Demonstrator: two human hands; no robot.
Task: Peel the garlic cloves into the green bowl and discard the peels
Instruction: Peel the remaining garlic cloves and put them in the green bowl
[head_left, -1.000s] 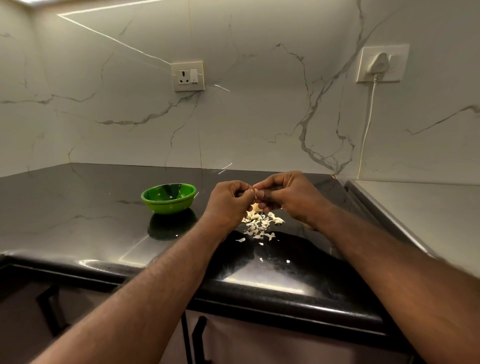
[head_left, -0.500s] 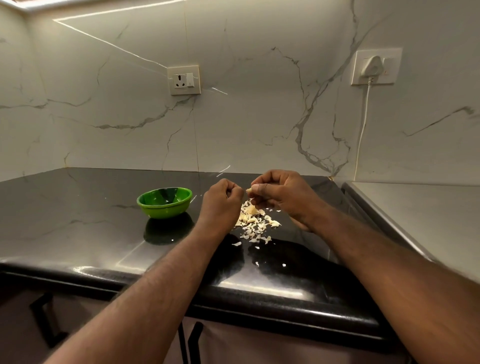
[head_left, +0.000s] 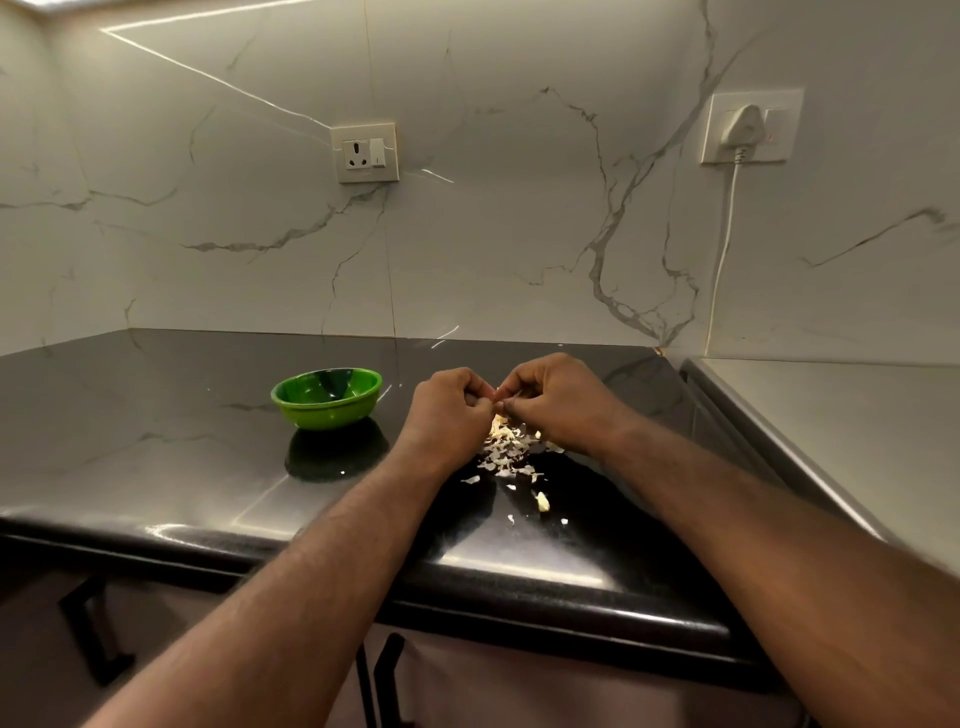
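My left hand and my right hand meet fingertip to fingertip above the black counter, and together they pinch a small garlic clove that is mostly hidden by the fingers. Under them lies a heap of pale garlic peels. A larger pale piece lies alone nearer the front edge. The green bowl stands to the left of my left hand; what lies inside it cannot be made out.
The black counter ends in a rounded front edge. A steel surface adjoins it on the right. On the marble wall are a socket and a plugged-in socket with a white cable.
My two hands have closed back together on the clove after parting slightly. A pale piece now lies on the counter near the front edge, below the peel heap.
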